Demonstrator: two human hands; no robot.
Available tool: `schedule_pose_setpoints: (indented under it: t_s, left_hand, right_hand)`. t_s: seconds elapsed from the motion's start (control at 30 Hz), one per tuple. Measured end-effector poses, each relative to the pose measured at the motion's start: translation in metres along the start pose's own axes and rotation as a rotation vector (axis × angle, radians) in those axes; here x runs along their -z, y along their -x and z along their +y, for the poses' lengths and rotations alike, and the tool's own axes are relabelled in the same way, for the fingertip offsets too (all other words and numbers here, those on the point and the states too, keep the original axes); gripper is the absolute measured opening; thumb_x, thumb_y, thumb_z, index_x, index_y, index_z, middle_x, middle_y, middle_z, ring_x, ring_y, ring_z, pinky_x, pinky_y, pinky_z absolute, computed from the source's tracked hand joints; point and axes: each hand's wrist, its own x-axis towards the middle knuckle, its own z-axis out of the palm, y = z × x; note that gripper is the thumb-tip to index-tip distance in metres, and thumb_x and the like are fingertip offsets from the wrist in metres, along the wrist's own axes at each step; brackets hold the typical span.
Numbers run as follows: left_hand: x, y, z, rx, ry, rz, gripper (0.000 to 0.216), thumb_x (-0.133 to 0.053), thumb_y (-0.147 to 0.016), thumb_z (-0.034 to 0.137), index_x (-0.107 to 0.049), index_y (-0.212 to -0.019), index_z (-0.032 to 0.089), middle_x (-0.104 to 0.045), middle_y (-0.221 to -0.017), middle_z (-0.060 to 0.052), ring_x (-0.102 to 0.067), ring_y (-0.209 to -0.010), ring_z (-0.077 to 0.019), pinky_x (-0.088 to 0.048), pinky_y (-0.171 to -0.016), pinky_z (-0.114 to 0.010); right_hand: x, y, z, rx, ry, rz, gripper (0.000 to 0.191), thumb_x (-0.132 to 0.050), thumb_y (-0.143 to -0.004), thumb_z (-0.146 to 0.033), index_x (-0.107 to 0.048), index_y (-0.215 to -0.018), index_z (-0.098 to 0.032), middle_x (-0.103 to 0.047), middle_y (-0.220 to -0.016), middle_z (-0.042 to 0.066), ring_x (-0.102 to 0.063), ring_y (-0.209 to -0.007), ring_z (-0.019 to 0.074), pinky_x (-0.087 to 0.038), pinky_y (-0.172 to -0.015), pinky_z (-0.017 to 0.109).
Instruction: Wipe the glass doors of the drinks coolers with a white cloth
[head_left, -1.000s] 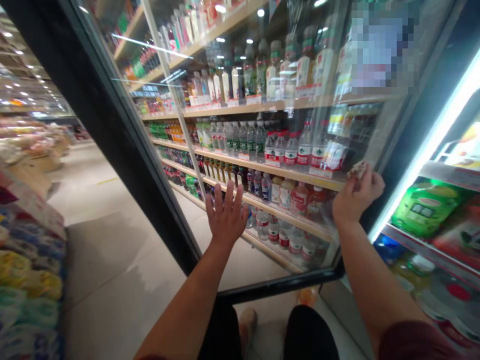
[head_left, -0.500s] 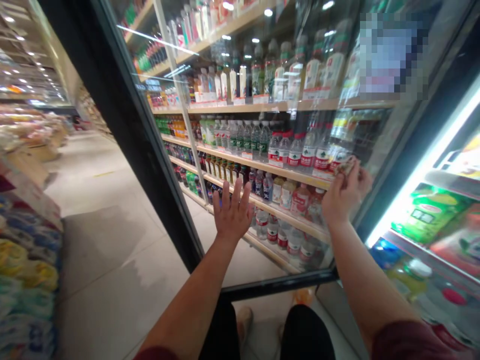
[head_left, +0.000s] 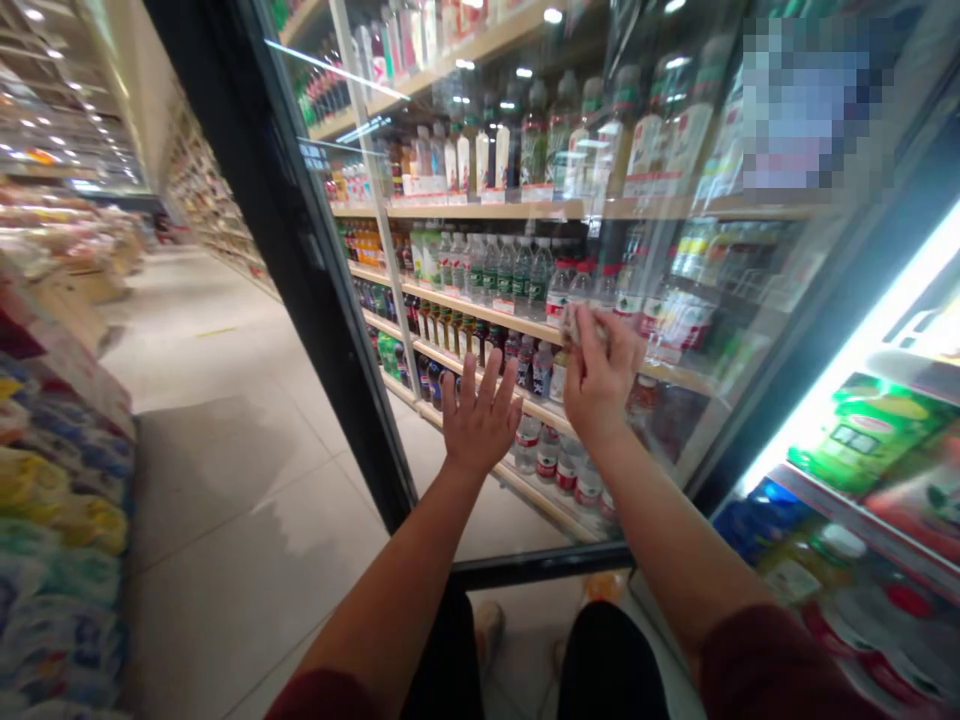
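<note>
In front of me a glass door (head_left: 675, 420) in a black frame (head_left: 292, 260) stands swung open. My left hand (head_left: 480, 415) lies flat against the glass, fingers spread, holding nothing. To its right, my right hand (head_left: 604, 375) presses a crumpled cloth (head_left: 571, 325) to the pane, its fingers closed round it. Most of the cloth is hidden by the hand. Through the glass show shelves of drink bottles (head_left: 540, 270), several with red caps and several with green labels.
At the right are lit cooler shelves with a green package (head_left: 855, 430) and a bottle with a white cap (head_left: 840, 545). Stacked packages (head_left: 60, 510) stand along the left. A tiled floor (head_left: 247, 520) runs back between. An orange item (head_left: 604, 585) sits low by my feet.
My right hand has slid left across the glass with the cloth, coming close to my left hand. The left hand stays spread on the pane. The view has shifted slightly.
</note>
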Motion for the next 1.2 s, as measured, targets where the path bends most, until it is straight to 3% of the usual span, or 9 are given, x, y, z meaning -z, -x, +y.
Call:
schedule_pose_setpoints:
  t_s: [0.13,0.37,0.53,0.6,0.77,0.87,0.97,1.03,1.2]
  left_hand:
    - [0.001,-0.001,0.000,-0.014,-0.018,0.029,0.056,-0.051,-0.098,0.040,-0.041,-0.151,0.025,-0.039,-0.155,-0.008,-0.013,-0.152,-0.0254,-0.006,-0.126,-0.050]
    - [0.001,-0.002,0.000,0.005,0.061,0.019,0.053,-0.050,-0.099,0.037,-0.043,-0.149,0.024,-0.043,-0.154,-0.007,-0.008,-0.153,-0.0234,-0.002,-0.126,-0.047]
    - [0.001,-0.001,0.000,-0.005,0.059,0.037,0.058,-0.051,-0.098,0.038,-0.038,-0.152,0.024,-0.041,-0.155,-0.007,-0.008,-0.153,-0.0224,-0.001,-0.126,-0.046]
    - [0.000,-0.001,0.000,-0.003,0.073,0.029,0.060,-0.052,-0.098,0.037,-0.035,-0.154,0.025,-0.040,-0.155,-0.007,-0.007,-0.153,-0.0219,-0.001,-0.126,-0.046]
    - [0.001,-0.002,0.001,-0.013,-0.006,0.035,0.060,-0.051,-0.098,0.038,-0.036,-0.153,0.023,-0.039,-0.155,-0.009,-0.011,-0.152,-0.0254,-0.006,-0.126,-0.049]
    - [0.003,-0.002,0.002,-0.019,-0.051,0.030,0.060,-0.052,-0.097,0.037,-0.035,-0.154,0.022,-0.040,-0.155,-0.010,-0.012,-0.152,-0.0258,-0.007,-0.126,-0.050]
    - [0.003,-0.002,0.003,-0.020,-0.065,0.030,0.062,-0.052,-0.097,0.037,-0.034,-0.154,0.022,-0.039,-0.155,-0.009,-0.011,-0.153,-0.0252,-0.006,-0.126,-0.049]
    - [0.002,-0.002,0.002,-0.025,-0.072,0.031,0.062,-0.051,-0.097,0.038,-0.034,-0.154,0.022,-0.038,-0.156,-0.009,-0.011,-0.153,-0.0257,-0.006,-0.126,-0.048]
    - [0.001,-0.002,0.002,-0.027,-0.086,0.036,0.061,-0.048,-0.098,0.040,-0.034,-0.154,0.021,-0.038,-0.156,-0.009,-0.010,-0.153,-0.0258,-0.006,-0.126,-0.048]
  right_hand:
    - [-0.002,0.033,-0.018,0.097,-0.003,-0.099,0.049,-0.050,-0.094,-0.015,-0.055,-0.141,-0.029,-0.061,-0.123,0.010,-0.054,-0.116,0.0216,-0.044,-0.105,0.038]
    - [-0.008,-0.033,-0.009,-0.028,0.002,-0.027,0.048,-0.036,-0.100,-0.019,-0.050,-0.145,-0.028,-0.054,-0.135,0.011,-0.049,-0.127,0.0236,-0.037,-0.111,0.046]
    - [-0.008,0.005,-0.019,0.141,0.002,-0.051,0.046,-0.047,-0.098,-0.018,-0.053,-0.142,-0.031,-0.061,-0.128,0.007,-0.053,-0.121,0.0204,-0.043,-0.106,0.036]
    - [-0.007,0.005,-0.019,0.184,-0.018,-0.058,0.045,-0.050,-0.097,-0.018,-0.055,-0.140,-0.031,-0.063,-0.125,0.007,-0.054,-0.118,0.0204,-0.045,-0.104,0.035]
    - [-0.003,-0.044,-0.003,0.064,-0.061,0.003,0.046,-0.037,-0.101,-0.018,-0.053,-0.142,-0.030,-0.057,-0.133,0.009,-0.051,-0.124,0.0239,-0.040,-0.109,0.046]
    - [-0.001,-0.031,0.003,0.044,-0.070,-0.001,0.048,-0.037,-0.101,-0.018,-0.049,-0.146,-0.030,-0.055,-0.135,0.011,-0.049,-0.127,0.0258,-0.039,-0.109,0.048]
    - [0.002,0.009,0.003,0.167,-0.048,-0.063,0.049,-0.046,-0.098,-0.017,-0.050,-0.145,-0.031,-0.061,-0.128,0.010,-0.053,-0.121,0.0235,-0.044,-0.105,0.041]
    - [0.005,0.018,0.007,0.246,-0.040,-0.110,0.048,-0.049,-0.097,-0.016,-0.053,-0.142,-0.031,-0.064,-0.124,0.008,-0.055,-0.117,0.0226,-0.046,-0.103,0.038]
    - [0.016,-0.027,0.037,0.112,-0.020,0.027,0.044,-0.043,-0.098,-0.017,-0.058,-0.138,-0.025,-0.061,-0.127,0.012,-0.055,-0.117,0.0259,-0.045,-0.102,0.047]
